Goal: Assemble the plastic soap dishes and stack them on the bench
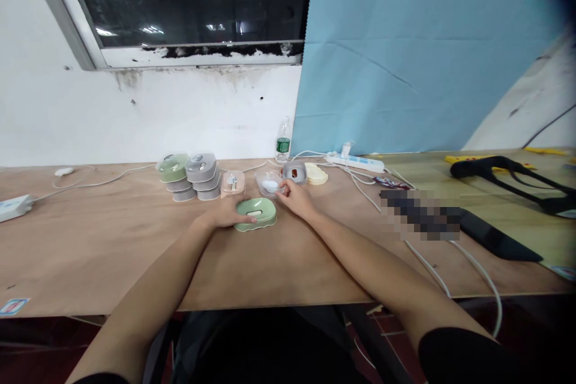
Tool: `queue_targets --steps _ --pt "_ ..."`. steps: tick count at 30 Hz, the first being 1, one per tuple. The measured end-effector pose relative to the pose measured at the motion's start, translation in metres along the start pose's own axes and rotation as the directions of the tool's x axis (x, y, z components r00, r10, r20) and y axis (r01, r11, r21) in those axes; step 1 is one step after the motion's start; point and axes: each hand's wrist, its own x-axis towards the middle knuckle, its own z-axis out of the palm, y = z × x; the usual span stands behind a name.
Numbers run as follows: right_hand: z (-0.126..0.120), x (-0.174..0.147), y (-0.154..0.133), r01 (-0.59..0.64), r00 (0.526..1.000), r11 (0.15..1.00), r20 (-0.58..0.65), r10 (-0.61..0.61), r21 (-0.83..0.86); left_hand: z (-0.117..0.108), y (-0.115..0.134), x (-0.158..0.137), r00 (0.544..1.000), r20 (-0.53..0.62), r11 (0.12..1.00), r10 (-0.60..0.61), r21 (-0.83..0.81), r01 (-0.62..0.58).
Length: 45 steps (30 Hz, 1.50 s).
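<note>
A: Position of the green box (263,211)?

B: Centre of frame, on the desk (252,270). Long axis left to right, right end slightly higher in frame.

A: State of hands?

B: Left hand (227,212) at the box's left end, thumb laid over its lower side; other fingers hidden, grip cannot be told. Right hand (294,197): fingers bent together at the right rim of the clear tray (260,185). Cannot tell if they pinch the rim or the white piece (270,185).

A: Key relation?

B: Tray lies just above the green box in frame, right hand nearer to it. Box extends rightward from left hand.

A: Surroundings?

B: Pink box (233,182) above left hand; grey box (300,176) right of tray; 2 stacks of boxes (202,177) left of centre.
</note>
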Motion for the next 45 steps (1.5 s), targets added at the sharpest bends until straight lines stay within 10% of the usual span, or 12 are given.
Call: queue_targets --steps 18,35,45 --pt "-0.013 -0.015 -0.021 0.279 0.956 0.948 -0.135 -0.259 0.155 -0.001 -0.008 0.000 0.877 -0.450 0.985 0.167 0.117 -0.128" --pt "0.001 -0.008 -0.021 -0.047 0.960 0.964 0.278 -0.029 0.263 -0.015 -0.012 -0.007 0.979 -0.201 0.980 0.042 0.199 -0.001" --pt "-0.006 -0.008 -0.028 0.010 0.931 0.988 0.359 -0.066 0.156 -0.012 -0.022 -0.003 0.996 -0.079 0.993 -0.049 0.103 0.057"
